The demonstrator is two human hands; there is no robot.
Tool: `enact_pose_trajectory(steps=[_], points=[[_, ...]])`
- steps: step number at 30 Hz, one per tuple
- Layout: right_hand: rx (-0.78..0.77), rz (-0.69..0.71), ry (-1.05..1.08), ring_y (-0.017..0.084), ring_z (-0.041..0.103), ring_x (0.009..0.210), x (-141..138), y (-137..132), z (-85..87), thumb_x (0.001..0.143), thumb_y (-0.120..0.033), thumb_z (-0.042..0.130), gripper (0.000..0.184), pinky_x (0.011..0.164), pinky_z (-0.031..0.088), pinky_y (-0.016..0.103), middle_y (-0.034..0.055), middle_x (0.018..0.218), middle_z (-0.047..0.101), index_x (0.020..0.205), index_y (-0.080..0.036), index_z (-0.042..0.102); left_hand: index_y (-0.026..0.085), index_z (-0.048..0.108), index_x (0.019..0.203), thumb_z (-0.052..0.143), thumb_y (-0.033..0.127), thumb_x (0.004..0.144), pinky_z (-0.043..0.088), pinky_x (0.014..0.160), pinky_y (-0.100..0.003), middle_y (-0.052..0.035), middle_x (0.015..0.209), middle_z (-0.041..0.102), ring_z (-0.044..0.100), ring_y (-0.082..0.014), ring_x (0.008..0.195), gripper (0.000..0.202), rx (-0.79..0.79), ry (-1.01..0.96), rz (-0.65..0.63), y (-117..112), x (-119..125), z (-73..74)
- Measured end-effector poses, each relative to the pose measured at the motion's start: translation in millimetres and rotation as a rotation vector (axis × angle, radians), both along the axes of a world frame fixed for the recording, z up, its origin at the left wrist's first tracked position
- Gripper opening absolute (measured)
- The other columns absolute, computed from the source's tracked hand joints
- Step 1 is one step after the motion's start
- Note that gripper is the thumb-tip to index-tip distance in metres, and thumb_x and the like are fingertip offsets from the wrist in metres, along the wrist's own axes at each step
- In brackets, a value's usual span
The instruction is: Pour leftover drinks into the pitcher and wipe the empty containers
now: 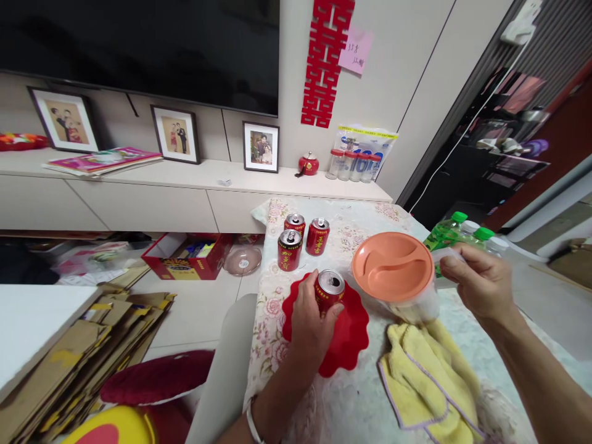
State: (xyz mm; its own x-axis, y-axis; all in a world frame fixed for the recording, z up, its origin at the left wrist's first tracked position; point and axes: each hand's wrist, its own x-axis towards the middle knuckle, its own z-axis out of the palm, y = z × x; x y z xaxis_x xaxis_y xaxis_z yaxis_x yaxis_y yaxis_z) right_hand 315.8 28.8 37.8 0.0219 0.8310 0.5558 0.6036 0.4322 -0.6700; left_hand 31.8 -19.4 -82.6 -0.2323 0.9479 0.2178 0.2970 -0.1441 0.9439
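My left hand (311,311) is wrapped around an opened red drink can (331,285), which stands upright over the scalloped red plate (356,345). My right hand (481,277) grips the handle of a clear plastic pitcher (428,305) topped by an orange lid (393,265). The pitcher is to the right of the plate, and its lower part is mostly hidden by the lid. Beyond my left hand three more red cans stand together: a front can (289,251), a right can (318,237) and a back can (295,223).
A yellow cloth (428,382) lies crumpled on the flowered tablecloth (333,413). Green-capped bottles (446,229) stand at the right edge. Behind the table is a white cabinet (213,179) with frames and jars. Flattened cardboard (87,351) and a red box (185,256) are on the floor.
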Motion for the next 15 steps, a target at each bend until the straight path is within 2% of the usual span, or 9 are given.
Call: enact_pose_trajectory(steps=[9,15], points=[[0.06,0.066,-0.105,0.013,0.04,0.056,-17,-8,19.0,0.086,-0.051,0.078,0.042,0.052,0.03,0.03,-0.0034,0.058,0.048,0.062,-0.021,0.061,0.013,0.049,0.146,0.07,0.021,0.079,0.046,0.118,-0.061,-0.0213,0.147,0.062,0.059,-0.0384,0.139,0.071,-0.008,0.005,-0.001,0,0,-1.8],[0.12,0.065,-0.198,0.011,0.037,0.054,-23,-10,24.3,0.088,-0.047,0.077,0.041,0.049,0.029,0.028,-0.0045,0.056,0.046,0.061,-0.021,0.059,0.013,0.049,0.146,0.07,0.02,0.079,0.045,0.118,-0.06,-0.0207,0.147,0.062,0.059,-0.0378,0.138,0.071,-0.009,0.004,-0.008,0,0,-1.3]])
